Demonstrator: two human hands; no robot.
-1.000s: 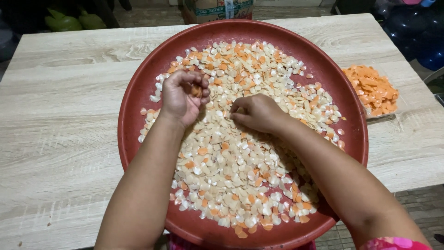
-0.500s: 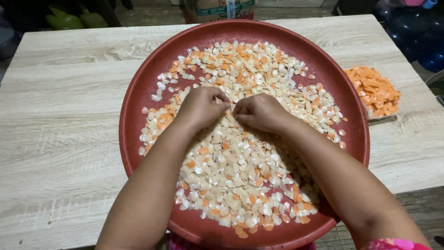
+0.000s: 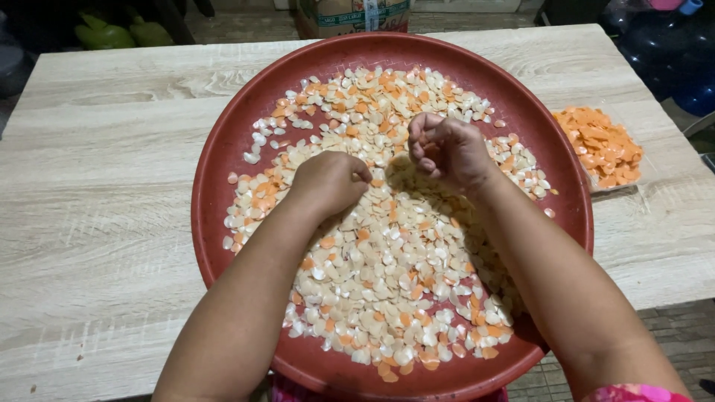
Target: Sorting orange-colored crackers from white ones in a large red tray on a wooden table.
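Landmark: I take the round red tray (image 3: 223,160) on the pale wooden table (image 3: 97,223) as my reference.
Pieces: I see white and orange flat pieces (image 3: 387,283) spread across the tray's floor, thickest from its middle towards the near rim.
Left hand: my left hand (image 3: 328,181) lies knuckles up on the pieces just left of the tray's centre, fingers curled under; I cannot tell what they pinch.
Right hand: my right hand (image 3: 447,149) is lifted just above the pieces right of centre, fingers bunched into a loose fist; anything inside is hidden.
Sorted pile: an all-orange heap (image 3: 603,145) sits on the table just beyond the tray's right rim.
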